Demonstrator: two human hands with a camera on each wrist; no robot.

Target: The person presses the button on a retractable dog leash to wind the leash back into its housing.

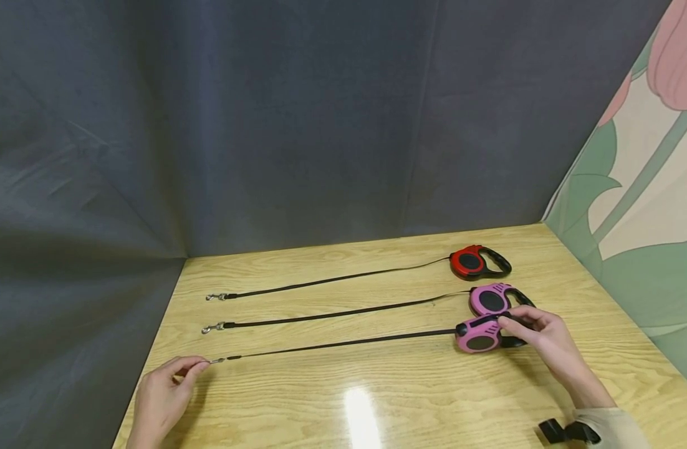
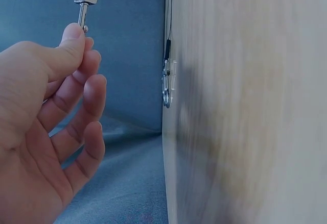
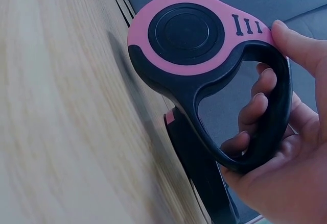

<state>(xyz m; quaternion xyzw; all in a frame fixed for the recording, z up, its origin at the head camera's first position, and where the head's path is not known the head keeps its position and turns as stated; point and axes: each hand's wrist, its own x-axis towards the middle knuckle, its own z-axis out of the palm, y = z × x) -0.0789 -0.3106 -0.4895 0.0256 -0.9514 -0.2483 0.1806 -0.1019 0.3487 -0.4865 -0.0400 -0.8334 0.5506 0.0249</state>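
Observation:
My right hand [image 1: 542,343] grips the black handle of a pink and black retractable dog leash [image 3: 186,32], its fingers curled through the handle loop. From that leash a black cord [image 1: 349,342] runs taut to the left. At its far end, my left hand [image 1: 164,396] pinches the metal snap hook [image 2: 83,15] between thumb and forefinger, above the table. Just behind the held leash lies a second pink leash [image 1: 491,300], its cord stretched left to a metal clip [image 1: 212,327]. Farther back, a red leash [image 1: 468,262] lies with its cord extended to another clip [image 1: 216,297].
The leashes lie on a wood-grain table [image 1: 298,405]. A dark grey curtain [image 1: 321,125] hangs along the back and left. At the right is a wall with a tulip pattern [image 1: 658,206]. A black strap [image 1: 570,431] circles the right sleeve.

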